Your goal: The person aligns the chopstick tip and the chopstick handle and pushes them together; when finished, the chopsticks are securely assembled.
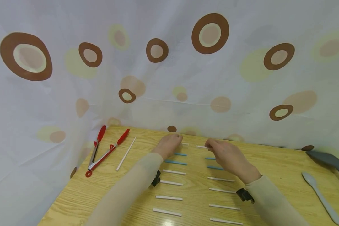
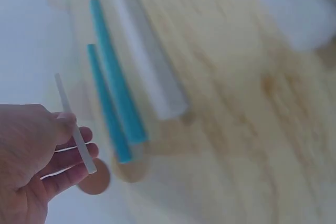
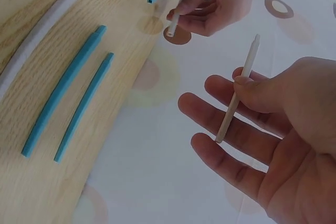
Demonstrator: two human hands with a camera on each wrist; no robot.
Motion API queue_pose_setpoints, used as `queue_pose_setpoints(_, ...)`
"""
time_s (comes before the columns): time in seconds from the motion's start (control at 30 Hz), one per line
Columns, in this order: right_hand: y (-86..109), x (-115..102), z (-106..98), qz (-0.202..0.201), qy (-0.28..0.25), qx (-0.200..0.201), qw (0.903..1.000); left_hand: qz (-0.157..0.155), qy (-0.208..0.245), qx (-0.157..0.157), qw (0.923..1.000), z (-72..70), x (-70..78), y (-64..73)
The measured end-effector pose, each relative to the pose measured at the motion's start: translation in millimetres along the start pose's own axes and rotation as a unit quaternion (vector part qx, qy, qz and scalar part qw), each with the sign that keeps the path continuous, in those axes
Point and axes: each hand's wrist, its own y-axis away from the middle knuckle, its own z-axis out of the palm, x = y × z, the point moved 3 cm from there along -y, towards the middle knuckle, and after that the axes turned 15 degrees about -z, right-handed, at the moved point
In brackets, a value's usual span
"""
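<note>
Near the far edge of the table [image 1: 197, 194], the left hand [image 1: 168, 146] pinches a slim white stick [image 2: 81, 146] between thumb and bent fingers; the right hand [image 1: 231, 157] pinches a second white stick [image 3: 227, 117], its other fingers loosely spread. Nearer me, blue and white rods [image 1: 172, 172] lie in two columns on the wood grain. Spotted cloth [image 1: 172, 75] hangs behind. The left hand mostly hides its stick from the head view; the dark spatula [image 1: 329, 160] is cut off rightward.

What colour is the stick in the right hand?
The stick is white, clearest in the right wrist view.
</note>
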Motion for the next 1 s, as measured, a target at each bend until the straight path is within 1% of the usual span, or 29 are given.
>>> queue_pose_setpoints(0.07, 0.5, 0.8, -0.8, 0.006, 0.002, -0.005, 1.0, 0.009, 0.014, 0.005, 0.9999, -5.9, -1.0, 2.5)
queue_pose_setpoints(0.17, 0.8, 1.3, -1.8, 0.007, 0.007, -0.012, 0.9999, 0.028, 0.047, 0.016, 0.9984, -16.4, -3.1, 7.5)
queue_pose_setpoints(0.33, -0.2, 0.6, -4.9, 0.005, 0.009, -0.011, 0.9999, 0.057, 0.101, 0.052, 0.9918, -33.6, -6.8, 17.5)
queue_pose_setpoints(0.4, -0.7, 0.8, -5.8, 0.005, 0.009, -0.009, 0.9999, 0.069, 0.11, 0.07, 0.9891, -38.2, -7.1, 21.8)
queue_pose_setpoints(0.57, -1.7, 0.1, -7.3, 0.004, 0.006, -0.007, 1.0, 0.091, 0.111, 0.096, 0.9849, -42.8, -6.3, 34.4)
queue_pose_setpoints(0.67, -2.0, -1.3, -7.8, 0.0, 0.009, -0.006, 0.9999, 0.093, 0.118, 0.11, 0.9825, -43.9, -6.2, 41.7)
queue_pose_setpoints(0.73, -1.5, -2.0, -8.3, -0.006, 0.013, -0.001, 0.9999, 0.093, 0.128, 0.124, 0.9797, -45.4, -6.3, 45.7)
queue_pose_setpoints(0.87, -0.1, -2.7, -10.0, -0.012, 0.022, 0.009, 0.9996, 0.096, 0.137, 0.152, 0.9742, -49.4, -6.2, 51.4)
queue_pose_setpoints(1.0, -0.3, -3.3, -10.3, -0.01, 0.015, 0.012, 0.9998, 0.106, 0.147, 0.162, 0.9699, -53.1, -5.7, 55.0)
